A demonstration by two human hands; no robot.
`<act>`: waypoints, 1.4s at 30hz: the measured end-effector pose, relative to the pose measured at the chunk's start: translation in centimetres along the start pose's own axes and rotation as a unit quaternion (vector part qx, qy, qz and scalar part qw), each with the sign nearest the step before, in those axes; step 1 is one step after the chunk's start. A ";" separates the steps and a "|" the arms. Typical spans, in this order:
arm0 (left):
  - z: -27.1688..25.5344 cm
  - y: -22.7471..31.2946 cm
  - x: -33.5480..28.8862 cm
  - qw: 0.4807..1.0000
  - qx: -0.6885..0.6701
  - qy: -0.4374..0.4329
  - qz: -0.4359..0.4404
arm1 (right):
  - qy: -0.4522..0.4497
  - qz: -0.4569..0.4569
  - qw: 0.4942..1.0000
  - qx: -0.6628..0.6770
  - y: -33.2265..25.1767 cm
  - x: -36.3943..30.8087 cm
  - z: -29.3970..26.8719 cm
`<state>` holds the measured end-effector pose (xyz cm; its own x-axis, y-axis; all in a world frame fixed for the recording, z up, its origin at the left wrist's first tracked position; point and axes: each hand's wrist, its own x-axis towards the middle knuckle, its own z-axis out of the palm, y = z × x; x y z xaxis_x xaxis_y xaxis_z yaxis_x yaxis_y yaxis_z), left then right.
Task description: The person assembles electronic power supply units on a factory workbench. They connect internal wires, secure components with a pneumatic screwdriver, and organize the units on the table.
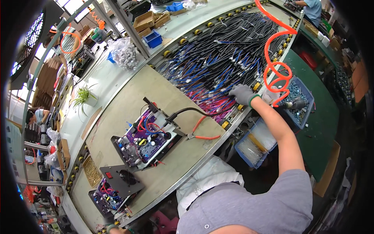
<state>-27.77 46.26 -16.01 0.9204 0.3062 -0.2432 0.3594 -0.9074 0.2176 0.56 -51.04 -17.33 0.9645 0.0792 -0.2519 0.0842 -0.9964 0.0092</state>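
Note:
My right hand point(243, 95), in a grey glove with a green cuff, reaches to the near edge of a wide spread of black cables point(237, 43). Its fingers are bent together on a cable among the blue, white and red wire ends; the fingertips are partly hidden. My left hand is out of view. On the worktop before me lies an opened electronic unit point(144, 140) with a purple circuit board and coloured wires. A thick black cable point(191, 110) runs from its end panel toward the spread. Orange-handled pliers point(200, 134) lie beside the unit.
A second opened unit point(113, 191) stands lower left, near a tray of brass-coloured parts point(91, 171). An orange coiled hose point(269, 43) hangs beside my right arm, by a power screwdriver point(294, 104). Blue bins point(299, 121) hold small parts. Another person's gloved hand point(111, 227) shows at the lower edge.

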 end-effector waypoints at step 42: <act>-6.5 32.5 -5.3 0.785 -0.443 0.425 0.077 | 0.240 -0.522 0.766 0.288 -39.8 -7.0 -12.8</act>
<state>-19.99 16.95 -1.52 0.5978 0.6357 0.4883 -0.1479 -0.5112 0.8466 -6.34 -11.57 -3.57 0.4398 0.7061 0.5550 0.8814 -0.2205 -0.4178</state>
